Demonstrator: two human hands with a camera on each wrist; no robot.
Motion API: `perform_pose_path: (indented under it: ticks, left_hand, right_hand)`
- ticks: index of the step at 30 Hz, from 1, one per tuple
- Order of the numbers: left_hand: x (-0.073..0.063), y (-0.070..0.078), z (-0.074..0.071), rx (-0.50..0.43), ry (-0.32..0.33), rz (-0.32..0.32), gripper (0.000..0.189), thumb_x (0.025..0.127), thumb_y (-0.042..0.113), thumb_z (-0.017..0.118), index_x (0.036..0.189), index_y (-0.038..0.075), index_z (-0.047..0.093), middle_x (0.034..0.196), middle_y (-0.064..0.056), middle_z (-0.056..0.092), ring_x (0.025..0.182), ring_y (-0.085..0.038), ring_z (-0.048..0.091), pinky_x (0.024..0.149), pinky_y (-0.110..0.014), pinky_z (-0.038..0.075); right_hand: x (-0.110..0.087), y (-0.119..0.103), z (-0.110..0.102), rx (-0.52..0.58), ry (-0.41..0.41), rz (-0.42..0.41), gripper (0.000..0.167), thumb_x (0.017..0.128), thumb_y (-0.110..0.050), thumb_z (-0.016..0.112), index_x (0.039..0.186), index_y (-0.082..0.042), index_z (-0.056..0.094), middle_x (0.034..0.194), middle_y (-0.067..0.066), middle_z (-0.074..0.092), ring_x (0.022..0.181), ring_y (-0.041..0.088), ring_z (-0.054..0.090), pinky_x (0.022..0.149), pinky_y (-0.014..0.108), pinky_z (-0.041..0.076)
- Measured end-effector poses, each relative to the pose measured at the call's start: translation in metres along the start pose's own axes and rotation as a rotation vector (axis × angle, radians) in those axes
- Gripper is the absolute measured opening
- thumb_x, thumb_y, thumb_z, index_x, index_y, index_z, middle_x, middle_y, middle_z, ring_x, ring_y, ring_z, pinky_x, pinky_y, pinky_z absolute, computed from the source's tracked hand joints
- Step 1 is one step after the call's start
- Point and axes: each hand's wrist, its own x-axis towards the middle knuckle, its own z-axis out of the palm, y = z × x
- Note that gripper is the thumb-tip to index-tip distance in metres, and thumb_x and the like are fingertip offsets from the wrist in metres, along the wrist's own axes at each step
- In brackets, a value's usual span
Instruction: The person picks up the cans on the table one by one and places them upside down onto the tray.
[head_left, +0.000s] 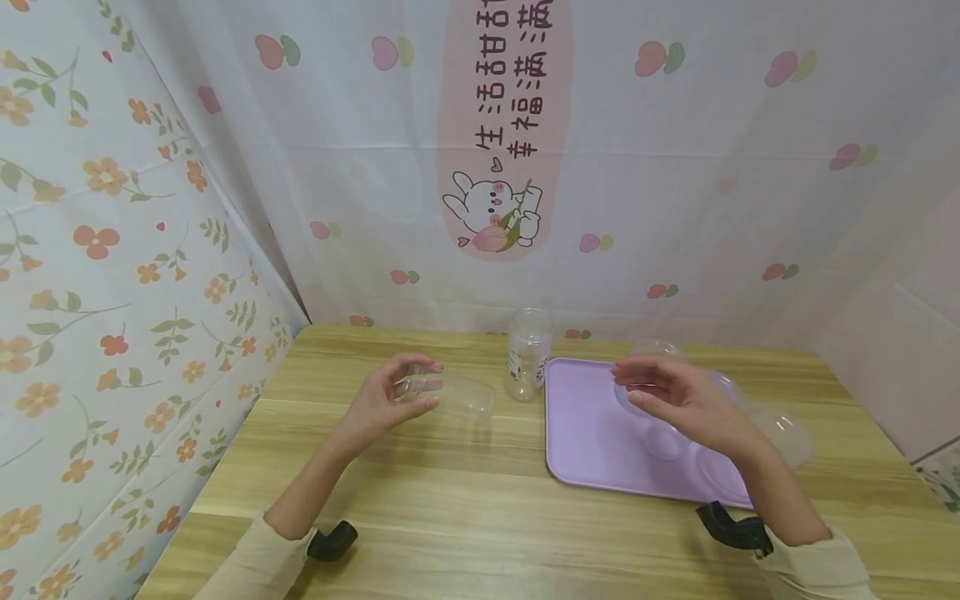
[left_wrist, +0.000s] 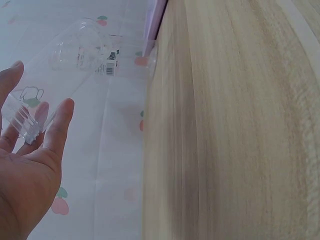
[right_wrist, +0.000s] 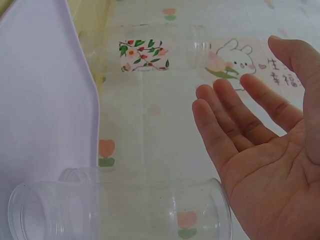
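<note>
My left hand (head_left: pixel 375 404) grips a clear plastic jar (head_left: pixel 467 397) by its threaded neck, above the table. The jar lies nearly sideways, its base pointing right; in the left wrist view fingers and thumb curl round the neck. Just beyond it, a clear jar with a printed label (head_left: pixel 529 358) stands upright on the table. Over the purple tray (head_left: pixel 592 442) hovers my right hand (head_left: pixel 697 404), fingers loosely bent and holding nothing. Around and partly behind it are several clear containers (head_left: pixel 783 429); one clear jar (right_wrist: pixel 135 210) appears below the hand in the right wrist view.
The wooden table (head_left: pixel 450 517) ends at a printed cloth backdrop (head_left: pixel 360 167). A flowered cloth (head_left: pixel 112 275) hangs along the left side. Black curved wrist pieces (head_left: pixel 332 542) stick out from both sleeves.
</note>
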Motion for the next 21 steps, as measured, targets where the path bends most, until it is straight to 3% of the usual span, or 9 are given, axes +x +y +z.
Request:
perform_pose_path:
  ticks: [21]
  left_hand:
    - [-0.0022,-0.0021,-0.0023,0.022,-0.003,0.021,0.048,0.088,-0.008,0.075,0.131,-0.001,0.056,0.13,-0.02,0.061,0.122,-0.035,0.058,0.099,-0.039,0.051]
  right_hand:
    - [0.0098,0.0024,0.0097,-0.004,-0.027,-0.033,0.035,0.096,0.01,0.062,0.131,0.006,0.058,0.126,0.018,0.063,0.115,0.021,0.062,0.094,0.028,0.053]
